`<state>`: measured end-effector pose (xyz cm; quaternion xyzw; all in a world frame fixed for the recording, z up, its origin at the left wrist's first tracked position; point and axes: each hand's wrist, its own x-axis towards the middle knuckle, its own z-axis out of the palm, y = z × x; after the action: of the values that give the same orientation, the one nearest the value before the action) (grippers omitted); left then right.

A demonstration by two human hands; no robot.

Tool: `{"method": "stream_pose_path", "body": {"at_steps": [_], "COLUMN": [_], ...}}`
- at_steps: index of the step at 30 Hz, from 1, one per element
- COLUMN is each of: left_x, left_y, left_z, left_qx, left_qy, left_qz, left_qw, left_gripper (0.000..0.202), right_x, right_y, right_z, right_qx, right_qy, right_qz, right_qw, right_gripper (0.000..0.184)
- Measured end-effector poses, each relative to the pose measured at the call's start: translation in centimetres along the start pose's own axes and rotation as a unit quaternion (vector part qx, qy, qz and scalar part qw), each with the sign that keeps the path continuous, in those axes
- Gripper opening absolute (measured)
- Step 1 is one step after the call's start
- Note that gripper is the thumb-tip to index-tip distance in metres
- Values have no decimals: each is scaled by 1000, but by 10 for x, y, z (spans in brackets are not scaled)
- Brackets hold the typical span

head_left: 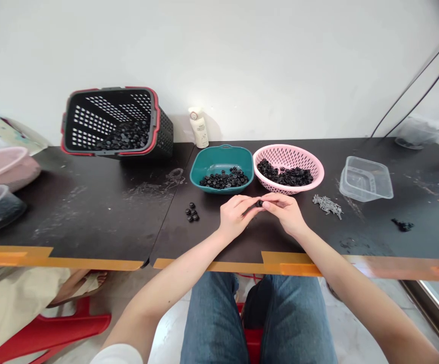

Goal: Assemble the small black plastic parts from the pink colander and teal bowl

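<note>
A small round black part [259, 203] is pinched between the fingertips of both hands, above the table in front of the baskets. My left hand [235, 215] closes on it from the left, and my right hand [284, 211] from the right. Just behind the hands stand a teal basin [222, 154] and a pink perforated basket [310, 159], both with small black ring-like parts inside. Several round black pieces [192, 212] lie in a group left of my left hand. To the right of my right hand is a pile of small grey pins [327, 205].
A black and red basket [162, 126] with black parts leans at the back left, beside a white bottle [199, 129]. A clear plastic container [367, 179] and small black bits [403, 225] are on the right. Another person's leg [67, 288] shows below the table at left.
</note>
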<state>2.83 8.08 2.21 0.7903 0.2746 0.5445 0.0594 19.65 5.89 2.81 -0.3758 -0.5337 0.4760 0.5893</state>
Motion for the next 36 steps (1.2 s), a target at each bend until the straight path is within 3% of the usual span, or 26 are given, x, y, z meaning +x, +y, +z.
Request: {"method": "stream_pose_path", "body": {"at_steps": [17, 22, 26, 36], "left_x": [1, 2, 3, 2], "left_y": [-2, -3, -3, -3], "left_z": [-2, -2, -1, -1], "left_qx": [18, 26, 20, -10], "left_qy": [-53, -77, -61, -62], "left_qz": [1, -2, -13, -33], "left_qw": [998, 997, 998, 997], "left_gripper": [24, 29, 35, 23], "right_x": [2, 2, 2, 3], "right_y": [1, -1, -1, 0], "right_z": [-1, 1, 1, -2], "right_qx": [94, 105, 116, 114], "right_qy": [-17, -8, 1, -2], "right_qz": [109, 115, 119, 120], "right_qw": [989, 988, 986, 986], "right_gripper": [21, 23, 21, 17]}}
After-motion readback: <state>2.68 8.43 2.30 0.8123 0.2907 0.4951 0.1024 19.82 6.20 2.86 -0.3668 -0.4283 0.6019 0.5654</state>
